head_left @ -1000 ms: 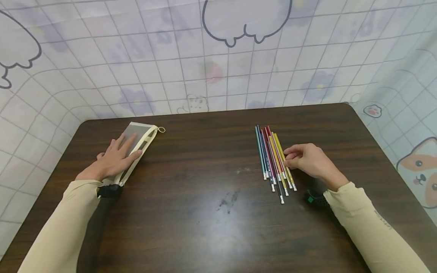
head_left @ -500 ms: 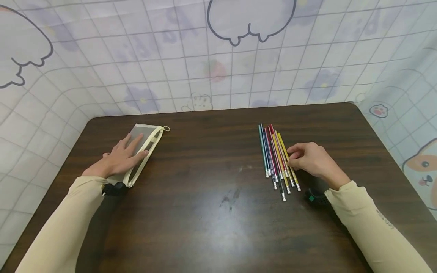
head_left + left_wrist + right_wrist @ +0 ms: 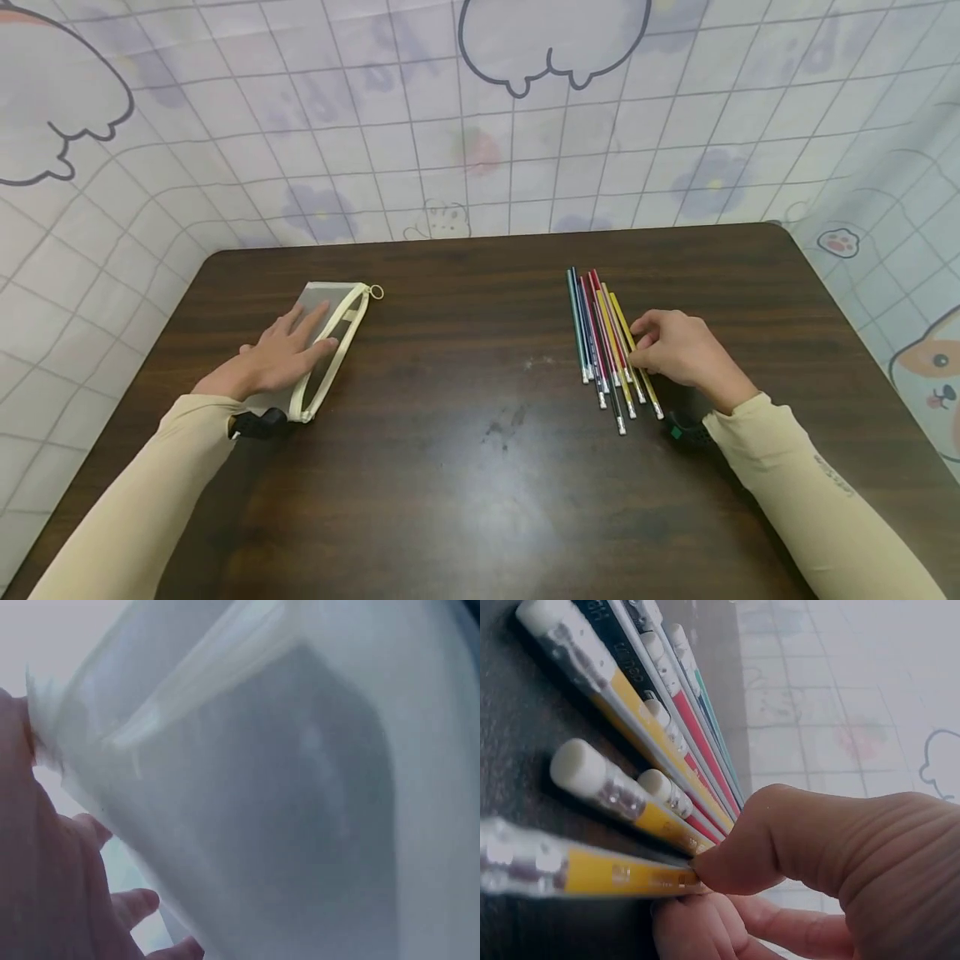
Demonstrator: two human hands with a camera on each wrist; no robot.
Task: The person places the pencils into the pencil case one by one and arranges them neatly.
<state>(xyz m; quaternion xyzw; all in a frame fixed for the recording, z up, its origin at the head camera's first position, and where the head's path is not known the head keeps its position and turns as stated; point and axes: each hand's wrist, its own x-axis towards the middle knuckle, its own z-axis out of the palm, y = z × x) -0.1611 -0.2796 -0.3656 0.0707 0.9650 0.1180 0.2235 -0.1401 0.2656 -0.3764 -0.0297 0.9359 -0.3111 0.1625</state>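
My left hand (image 3: 273, 358) lies with spread, straight fingers on a clear zip pouch (image 3: 321, 293) with a cream zip edge and a pull ring at the far end. In the left wrist view the clear sheet of the pouch (image 3: 300, 795) fills most of the picture, beside the fingers. At the right, my right hand (image 3: 678, 346) pinches the outermost yellow pencil (image 3: 630, 871) between thumb and fingers. Against it lies a loose row of several pencils (image 3: 588, 325) in teal, blue, red, black and yellow, their white erasers pointing toward me.
The dark wooden table (image 3: 450, 350) stretches between the pouch and the pencils. A printed, gridded cloth (image 3: 360, 150) hangs behind the table and along both sides. Black wrist bands sit below both hands.
The left hand and the pouch have shifted slightly toward me. The eraser end of the pinched pencil has swung a little to the right, away from the others.
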